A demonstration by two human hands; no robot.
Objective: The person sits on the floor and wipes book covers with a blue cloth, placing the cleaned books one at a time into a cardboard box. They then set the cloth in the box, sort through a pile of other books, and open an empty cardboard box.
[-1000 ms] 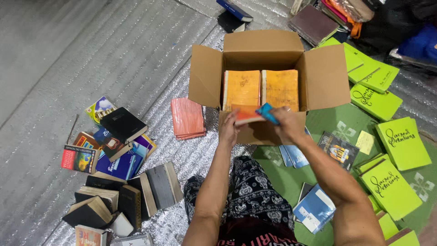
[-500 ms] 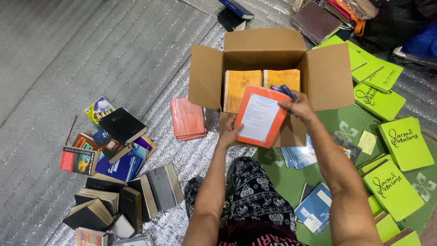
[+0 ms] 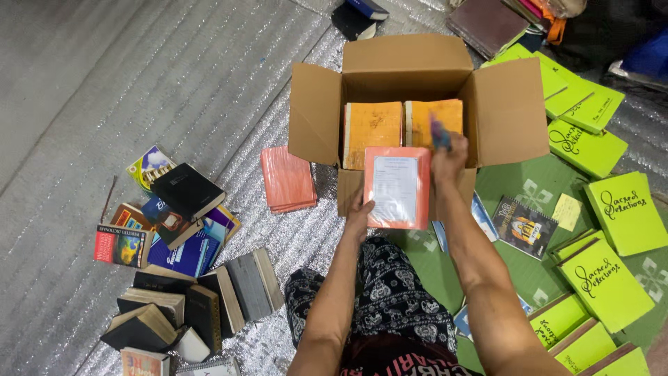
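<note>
Blurring hides what the right hand (image 3: 449, 150) holds beside the orange book (image 3: 397, 188).

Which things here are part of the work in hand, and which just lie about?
In hand: left hand and right hand hold an orange book before the open cardboard box with two yellow-orange books.

Lying about: green booklets, dark books pile, pink booklets.

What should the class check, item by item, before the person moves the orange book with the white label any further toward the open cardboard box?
1. Left hand supports the orange book with the white label from its lower edge: ok.
2. Right hand grip on the book's top corner: cannot tell, blurred.
3. Open cardboard box flaps spread: ok.
4. Two yellow-orange books already lie inside; room on top: cannot tell.
5. Book upright, label facing the camera: ok.
</note>
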